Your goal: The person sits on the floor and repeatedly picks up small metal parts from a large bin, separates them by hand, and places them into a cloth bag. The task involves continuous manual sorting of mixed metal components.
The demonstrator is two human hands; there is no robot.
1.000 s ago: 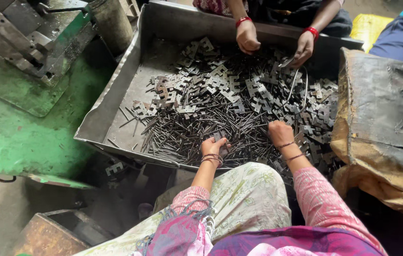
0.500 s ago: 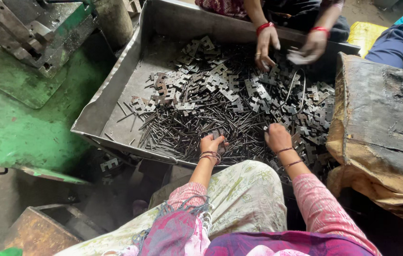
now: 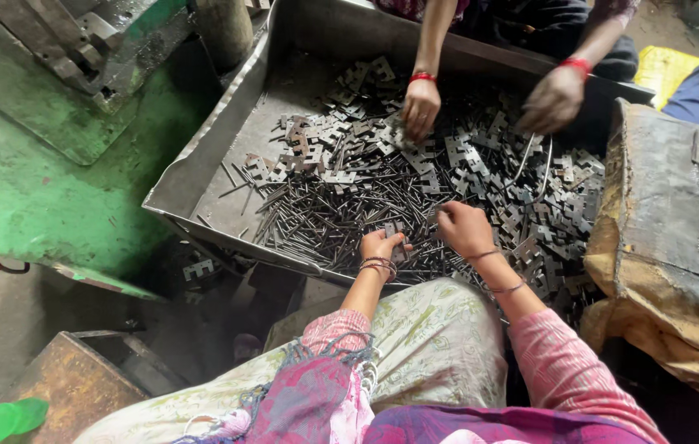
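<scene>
The left hand (image 3: pixel 382 245) is curled around a small notched metal plate (image 3: pixel 393 231) at the near edge of the metal tray (image 3: pixel 226 140), just above the heap of thin metal pins (image 3: pixel 341 215). The right hand (image 3: pixel 464 230) rests beside it on the pile, fingers bent under (whether they pinch anything I cannot tell). More stamped plates (image 3: pixel 341 156) lie farther in, where another person's two hands (image 3: pixel 421 107) pick through them. A green machine (image 3: pixel 29 164) stands to the left.
</scene>
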